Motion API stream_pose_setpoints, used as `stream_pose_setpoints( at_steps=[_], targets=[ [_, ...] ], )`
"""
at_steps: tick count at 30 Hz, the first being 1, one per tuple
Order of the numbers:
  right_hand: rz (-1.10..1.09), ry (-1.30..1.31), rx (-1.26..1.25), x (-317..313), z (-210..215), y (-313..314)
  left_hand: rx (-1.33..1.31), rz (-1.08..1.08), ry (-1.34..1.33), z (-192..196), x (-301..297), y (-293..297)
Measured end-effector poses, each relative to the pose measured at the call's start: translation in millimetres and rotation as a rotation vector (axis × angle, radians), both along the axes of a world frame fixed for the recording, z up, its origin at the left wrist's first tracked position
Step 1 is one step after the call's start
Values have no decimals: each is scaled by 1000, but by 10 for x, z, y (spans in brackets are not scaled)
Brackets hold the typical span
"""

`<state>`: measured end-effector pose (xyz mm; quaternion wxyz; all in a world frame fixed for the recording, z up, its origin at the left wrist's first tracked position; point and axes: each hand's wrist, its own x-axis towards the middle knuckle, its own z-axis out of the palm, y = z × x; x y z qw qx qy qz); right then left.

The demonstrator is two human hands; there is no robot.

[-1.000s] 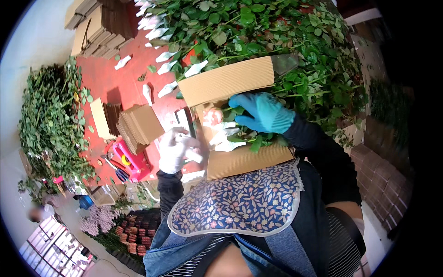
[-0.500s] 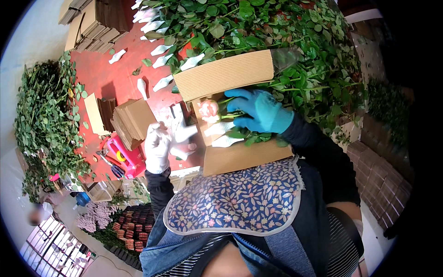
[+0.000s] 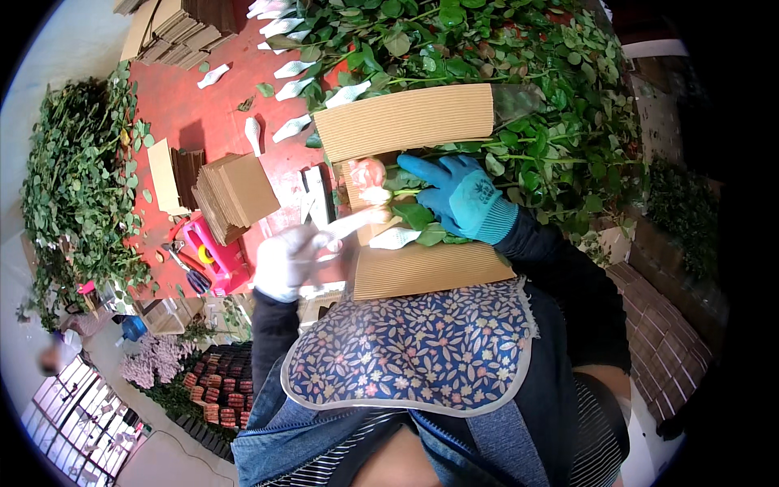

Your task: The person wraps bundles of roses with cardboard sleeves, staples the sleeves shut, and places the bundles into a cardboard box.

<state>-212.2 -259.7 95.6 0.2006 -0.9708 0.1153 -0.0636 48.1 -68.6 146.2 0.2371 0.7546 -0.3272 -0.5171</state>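
Note:
My left hand (image 3: 286, 261), in a white glove and smeared by motion, is closed on a white net sleeve (image 3: 354, 222) stretched toward the roses. Beside the sleeve's far end lie a bare pink rose (image 3: 367, 174) and a paler bud (image 3: 375, 196). Another rosebud (image 3: 395, 238) still wears its white net. These heads rest on corrugated cardboard (image 3: 438, 269), whose other flap (image 3: 406, 122) stands beyond them. Blue-gloved, my right hand (image 3: 464, 197) lies over the rose stems and leaves with fingers apart, the index stretched toward the pink rose.
Many leafy stems (image 3: 560, 122) with netted buds (image 3: 292, 127) cover the table's far side. On the red tabletop (image 3: 195, 105) stand stacked cardboard pieces (image 3: 235, 195), a pink tape dispenser (image 3: 219, 256) and pruning shears (image 3: 195, 276). More cardboard (image 3: 182, 32) is piled at far left; leafy bunches (image 3: 77, 195) hang left.
My left hand has shifted slightly right, and a net sleeve now stretches from it to the buds. One netted bud has become a bare pale bud. My right hand stays over the stems.

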Motion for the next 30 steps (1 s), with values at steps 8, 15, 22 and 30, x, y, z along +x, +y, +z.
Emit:
stream_pose_setpoints(
  at_steps=[8,15,22,30],
  targets=[
    [63,88,470,-1,739,-306,154,-443,-770,-418,263,1231],
    [233,581,-45,336,783,184,-466,-487,-273,-550,-299,-84],
    [240,469,164,313,247,174,-471,-504,-136,-763,-302,-163],
    [327,578,182,393,233,182,-825,-485,-340,-820,27,-17]
  ],
)
